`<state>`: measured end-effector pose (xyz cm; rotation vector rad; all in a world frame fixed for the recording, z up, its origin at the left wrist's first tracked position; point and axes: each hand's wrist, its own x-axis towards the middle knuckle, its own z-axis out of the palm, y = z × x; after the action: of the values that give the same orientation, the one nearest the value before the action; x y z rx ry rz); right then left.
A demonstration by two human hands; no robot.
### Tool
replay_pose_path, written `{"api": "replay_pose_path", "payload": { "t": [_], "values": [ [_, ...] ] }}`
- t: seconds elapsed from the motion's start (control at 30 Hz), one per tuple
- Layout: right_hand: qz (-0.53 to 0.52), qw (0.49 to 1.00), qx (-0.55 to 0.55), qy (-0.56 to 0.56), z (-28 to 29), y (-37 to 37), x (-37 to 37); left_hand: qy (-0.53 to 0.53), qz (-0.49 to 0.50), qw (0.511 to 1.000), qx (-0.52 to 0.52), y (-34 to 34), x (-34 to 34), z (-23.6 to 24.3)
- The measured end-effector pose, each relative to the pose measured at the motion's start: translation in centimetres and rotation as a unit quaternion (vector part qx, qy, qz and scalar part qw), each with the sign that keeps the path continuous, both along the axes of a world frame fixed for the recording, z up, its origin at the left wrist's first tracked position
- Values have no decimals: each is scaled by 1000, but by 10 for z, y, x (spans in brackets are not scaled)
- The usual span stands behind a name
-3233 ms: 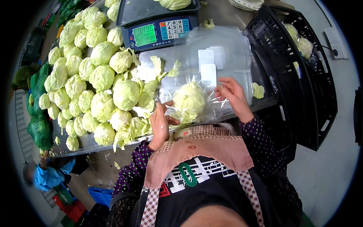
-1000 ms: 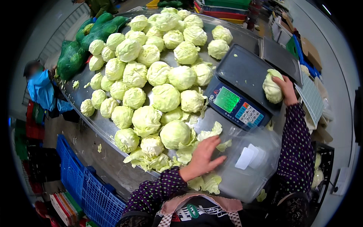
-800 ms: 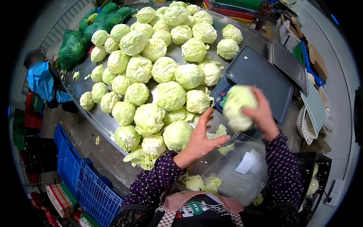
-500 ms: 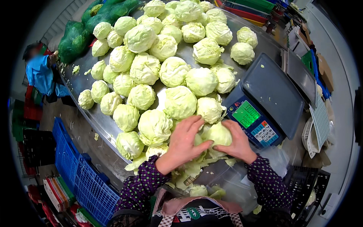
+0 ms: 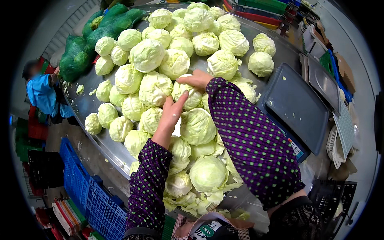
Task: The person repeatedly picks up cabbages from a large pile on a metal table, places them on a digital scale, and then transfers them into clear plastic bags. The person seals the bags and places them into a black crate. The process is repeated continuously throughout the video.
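I have both hands around one round, pale-green, leafy cabbage (image 5: 194, 99), which sits in the heap to the left of the dark-blue electronic scale with the grey plastic pan (image 5: 296, 106), on the shiny metal desk (image 5: 106, 142). To handle it well, I judge I should press evenly from opposite sides with flat fingers, so the outer leaves don't tear, and draw it straight up, so the neighbouring pale-green cabbages (image 5: 208, 174) left of the scale don't roll. My purple, green-dotted right sleeve (image 5: 252, 140) crosses above some of them, so I'd keep that forearm high. My left hand (image 5: 169, 119) is loosely spread, fingertips touching the cabbage's near side; my right hand (image 5: 197, 79) lies over its far side, and I cannot tell how firmly it grips.
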<state>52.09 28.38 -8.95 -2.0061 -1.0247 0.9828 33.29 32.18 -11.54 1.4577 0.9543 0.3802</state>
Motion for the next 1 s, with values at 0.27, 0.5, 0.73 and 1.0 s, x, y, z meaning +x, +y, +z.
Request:
{"api": "replay_pose_path", "payload": {
  "t": [0.27, 0.5, 0.73, 1.0],
  "values": [
    [-196, 889, 398, 116, 74, -110, -37, -242, -70, 903, 348, -77, -6, 78],
    [-359, 757, 436, 327, 82, -294, 58, -138, -76, 917, 366, -53, 111, 70],
    [-395, 868, 254, -163, 76, -390, 62, -27, -18, 993, 110, -2, 214, 11],
    [-419, 766, 332, -357, 93, -403, 8, -199, 32, 968, -148, 34, 227, -53]
  ]
}}
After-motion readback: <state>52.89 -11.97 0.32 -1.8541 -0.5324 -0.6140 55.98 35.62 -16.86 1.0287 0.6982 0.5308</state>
